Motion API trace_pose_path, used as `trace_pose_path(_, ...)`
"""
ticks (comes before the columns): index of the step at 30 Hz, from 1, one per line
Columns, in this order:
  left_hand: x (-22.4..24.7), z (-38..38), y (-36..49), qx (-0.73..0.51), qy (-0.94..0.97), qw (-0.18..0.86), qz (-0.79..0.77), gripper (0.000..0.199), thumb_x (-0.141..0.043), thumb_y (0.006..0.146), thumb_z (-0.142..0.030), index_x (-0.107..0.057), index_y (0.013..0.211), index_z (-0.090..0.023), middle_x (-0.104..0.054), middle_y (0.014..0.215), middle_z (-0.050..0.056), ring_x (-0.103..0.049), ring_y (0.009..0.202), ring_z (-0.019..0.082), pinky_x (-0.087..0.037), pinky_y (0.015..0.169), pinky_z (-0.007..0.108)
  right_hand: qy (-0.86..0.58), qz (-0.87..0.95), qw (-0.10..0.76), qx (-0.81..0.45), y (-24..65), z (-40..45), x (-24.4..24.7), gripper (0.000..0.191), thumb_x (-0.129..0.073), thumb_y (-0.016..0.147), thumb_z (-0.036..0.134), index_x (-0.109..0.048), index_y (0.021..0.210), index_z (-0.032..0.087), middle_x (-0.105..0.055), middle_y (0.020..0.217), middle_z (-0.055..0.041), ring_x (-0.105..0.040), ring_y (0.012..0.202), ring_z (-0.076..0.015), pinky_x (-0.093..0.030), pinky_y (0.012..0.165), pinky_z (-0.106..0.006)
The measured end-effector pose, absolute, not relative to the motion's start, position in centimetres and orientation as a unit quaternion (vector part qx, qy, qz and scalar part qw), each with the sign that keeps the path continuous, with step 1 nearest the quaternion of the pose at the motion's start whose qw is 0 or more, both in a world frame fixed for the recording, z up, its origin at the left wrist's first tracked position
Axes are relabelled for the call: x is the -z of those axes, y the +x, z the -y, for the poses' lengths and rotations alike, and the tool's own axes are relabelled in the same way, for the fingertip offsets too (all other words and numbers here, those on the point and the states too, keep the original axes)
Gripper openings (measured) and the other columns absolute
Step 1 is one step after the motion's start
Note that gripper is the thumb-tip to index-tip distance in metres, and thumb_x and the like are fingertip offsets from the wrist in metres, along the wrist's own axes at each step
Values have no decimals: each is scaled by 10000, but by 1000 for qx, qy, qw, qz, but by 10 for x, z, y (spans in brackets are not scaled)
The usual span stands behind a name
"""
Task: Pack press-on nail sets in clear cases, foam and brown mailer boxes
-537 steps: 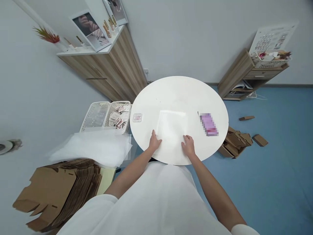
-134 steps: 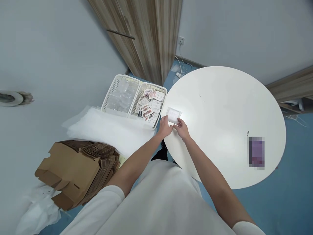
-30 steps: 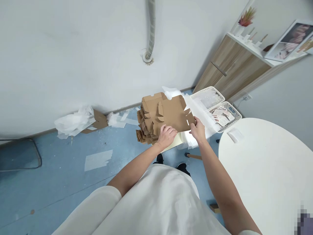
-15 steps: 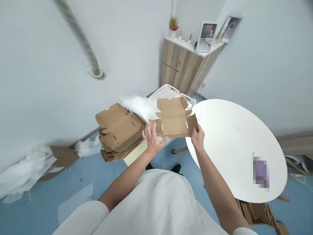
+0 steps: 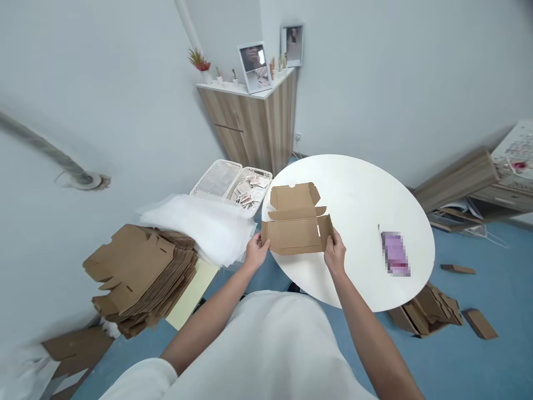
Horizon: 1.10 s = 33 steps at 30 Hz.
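Observation:
An unfolded brown cardboard box [image 5: 297, 232] is held out in front of me, its side flaps partly bent up. My left hand [image 5: 256, 251] pinches its left flap between thumb and fingers. On the opposite side, my right hand [image 5: 335, 253] grips the right flap. The cardboard overlaps the near left edge of a round white table [image 5: 358, 216]. To my left lies a tall stack of flat cardboard boxes [image 5: 137, 272], with white foam sheets [image 5: 204, 225] beside it.
Two white plastic baskets [image 5: 268, 194] stand behind the foam sheets, one with small packets. A purple blurred item [image 5: 395, 254] lies on the table. Folded cardboard boxes [image 5: 428, 311] are on the floor at right. A wooden cabinet [image 5: 254, 125] fills the corner.
My view has turned right. The unfolded box has moved from beside the table to over its left edge. My left hand, with fingers spread before, has closed on the left flap.

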<state>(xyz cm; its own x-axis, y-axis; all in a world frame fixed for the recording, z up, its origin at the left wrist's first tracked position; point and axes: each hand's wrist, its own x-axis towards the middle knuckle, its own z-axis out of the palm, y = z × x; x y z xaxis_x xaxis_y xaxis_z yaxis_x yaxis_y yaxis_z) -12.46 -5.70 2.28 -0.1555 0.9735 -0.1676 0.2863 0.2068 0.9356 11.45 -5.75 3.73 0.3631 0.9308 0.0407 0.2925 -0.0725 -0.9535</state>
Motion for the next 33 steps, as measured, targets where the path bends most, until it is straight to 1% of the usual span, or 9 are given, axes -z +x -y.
trace_pose_path(5, -16, 51, -91, -330, 541, 411, -655, 240, -495, 736, -194, -554, 965, -155, -653, 931, 54, -614, 819, 158, -490, 706, 270, -696, 422, 485, -320, 153, 75, -15, 467, -313, 825, 395, -434, 1234, 205, -497, 1250, -65, -457, 1132, -182, -349, 944, -352)
trace_pose_path(9, -9, 50, -79, -272, 575, 412, -652, 235, -475, 748, -210, -554, 963, -158, -655, 891, 45, -612, 766, 158, -483, 662, 267, -724, 387, 463, -334, 170, 89, -2, 461, -310, 817, 443, -495, 1164, 202, -584, 1117, -75, -526, 1002, -205, -405, 830, -342)
trace_pose_path(12, -2, 48, -76, -235, 591, 407, -656, 259, -469, 754, -210, -547, 996, -161, -651, 881, 47, -606, 737, 155, -479, 664, 275, -736, 379, 443, -345, 179, 97, 5, 433, -305, 812, 459, -549, 1052, 194, -612, 1001, -75, -541, 907, -209, -416, 765, -327)
trace_pose_path(14, 3, 45, -75, -217, 601, 390, -663, 281, -481, 749, -207, -548, 1017, -161, -640, 924, 60, -601, 740, 156, -478, 683, 287, -745, 378, 431, -341, 185, 101, 10, 389, -314, 806, 447, -574, 929, 184, -601, 939, -78, -535, 861, -204, -413, 746, -317)
trace_pose_path(17, 12, 41, -73, -203, 617, 373, -663, 299, -486, 745, -195, -551, 1036, -163, -617, 1002, 77, -595, 775, 158, -473, 719, 297, -769, 369, 403, -332, 193, 104, 16, 299, -345, 784, 395, -552, 725, 188, -562, 854, -71, -521, 790, -190, -409, 708, -304)
trace_pose_path(19, 18, 37, -71, -198, 626, 383, -650, 295, -479, 749, -190, -555, 1033, -163, -622, 986, 72, -594, 781, 157, -470, 728, 299, -776, 363, 389, -337, 197, 106, 19, 243, -361, 761, 347, -534, 686, 194, -550, 823, -61, -512, 763, -185, -404, 679, -297)
trace_pose_path(22, 27, 32, -67, -192, 630, 406, -634, 295, -481, 745, -182, -559, 1029, -155, -638, 922, 61, -597, 770, 160, -469, 727, 303, -772, 370, 382, -347, 202, 109, 21, 219, -369, 725, 291, -560, 772, 193, -564, 837, -54, -507, 759, -184, -401, 664, -294)
trace_pose_path(28, 41, 23, -62, -200, 632, 432, -611, 306, -496, 732, -157, -565, 1030, -154, -639, 927, 66, -599, 794, 175, -469, 738, 313, -768, 377, 372, -359, 206, 116, 29, 418, -380, 682, 257, -553, 1051, 163, -587, 973, -77, -538, 784, -180, -422, 707, -305)
trace_pose_path(33, 46, 22, -63, -173, 634, 412, -631, 389, -531, 724, -177, -518, 1112, -153, -619, 966, 75, -589, 851, 185, -461, 783, 325, -773, 387, 322, -386, 210, 120, 38, 499, -420, 663, 270, -497, 1147, 173, -599, 960, -64, -552, 718, -171, -446, 698, -323)
